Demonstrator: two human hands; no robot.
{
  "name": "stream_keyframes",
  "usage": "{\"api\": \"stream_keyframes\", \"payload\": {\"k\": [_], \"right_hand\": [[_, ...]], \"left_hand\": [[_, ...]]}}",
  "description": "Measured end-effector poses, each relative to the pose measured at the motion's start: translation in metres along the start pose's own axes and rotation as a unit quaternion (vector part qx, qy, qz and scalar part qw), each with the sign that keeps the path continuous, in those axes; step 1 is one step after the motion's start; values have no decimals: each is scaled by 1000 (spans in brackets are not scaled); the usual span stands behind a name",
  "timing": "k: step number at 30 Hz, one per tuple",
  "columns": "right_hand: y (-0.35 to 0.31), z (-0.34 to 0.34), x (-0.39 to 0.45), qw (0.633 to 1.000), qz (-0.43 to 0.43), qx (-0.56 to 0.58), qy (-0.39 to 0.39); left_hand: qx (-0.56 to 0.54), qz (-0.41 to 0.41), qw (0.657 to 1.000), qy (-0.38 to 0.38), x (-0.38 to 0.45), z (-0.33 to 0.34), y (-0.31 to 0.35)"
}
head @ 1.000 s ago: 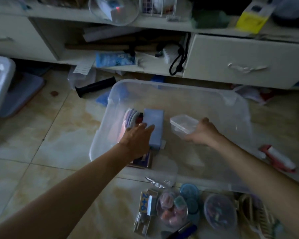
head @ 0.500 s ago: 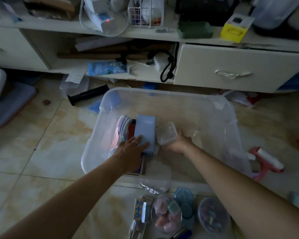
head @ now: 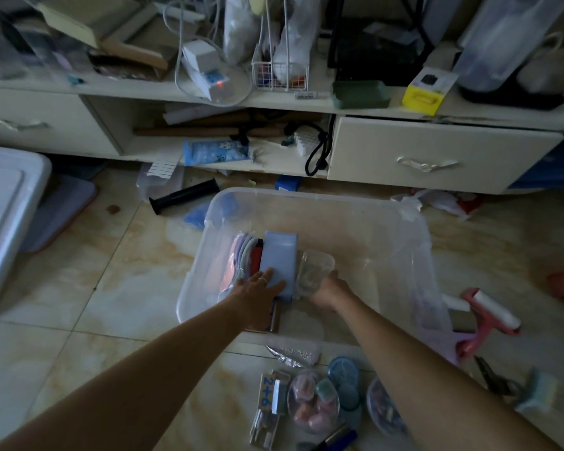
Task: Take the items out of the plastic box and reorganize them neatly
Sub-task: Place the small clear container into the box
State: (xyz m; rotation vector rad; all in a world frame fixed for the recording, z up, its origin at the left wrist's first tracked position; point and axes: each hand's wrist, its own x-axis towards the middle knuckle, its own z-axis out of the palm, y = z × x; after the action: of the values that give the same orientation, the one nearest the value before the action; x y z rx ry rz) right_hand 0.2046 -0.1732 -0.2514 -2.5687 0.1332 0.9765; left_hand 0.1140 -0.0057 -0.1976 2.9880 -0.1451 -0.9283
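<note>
inside the plastic box (head: pixel 414 229), right hand (head: pixel 331 289) has brought the gripped clear container (head: pixel 315 271) beside the blue box (head: pixel 279 265).

On the tiled floor in front of the plastic box, a small card (head: pixel 267 396) among the loose items carries the blue figures "2+6", the one marking that reads clearly; a small white label (head: pixel 305 95) on the shelf edge below the wire basket (head: pixel 280 73) bears dark print too small to read, and the yellow box (head: pixel 424 91) nearby shows a dark panel with nothing legible
</note>
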Motion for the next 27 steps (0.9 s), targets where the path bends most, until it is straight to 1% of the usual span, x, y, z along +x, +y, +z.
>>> {"api": "stream_keyframes", "payload": {"k": [5,8,10,14,18,19,21,24,27], "right_hand": [[-2,-1,19,999,-45,-16,-9],[-9,-1,33,999,-36,-20,11],[-14,1,39,999,-24,-13,35],[-18,-3,43,999,2,5,54],[-20,-5,31,999,-13,15,33],[-20,-7,23,999,-17,2,39],[-20,-12,8,996,-24,-61,59],[-21,-14,-11,986,-86,-135,38],[-22,-13,-24,979,-148,-140,-17]], "left_hand": [[1,-6,1000,-3,15,-6,7],[-1,-12,999,35,29,-16,3],[4,-28,999,47,40,-16,-2],[0,-36,999,34,52,-13,-3],[-17,-17,999,21,46,-18,-10],[-21,-14,1000,11,45,-21,-11],[-25,-8,1000,-5,42,-31,-12],[-17,0,999,-29,39,-40,-10],[-6,-12,999,-48,35,-42,-6]]}}
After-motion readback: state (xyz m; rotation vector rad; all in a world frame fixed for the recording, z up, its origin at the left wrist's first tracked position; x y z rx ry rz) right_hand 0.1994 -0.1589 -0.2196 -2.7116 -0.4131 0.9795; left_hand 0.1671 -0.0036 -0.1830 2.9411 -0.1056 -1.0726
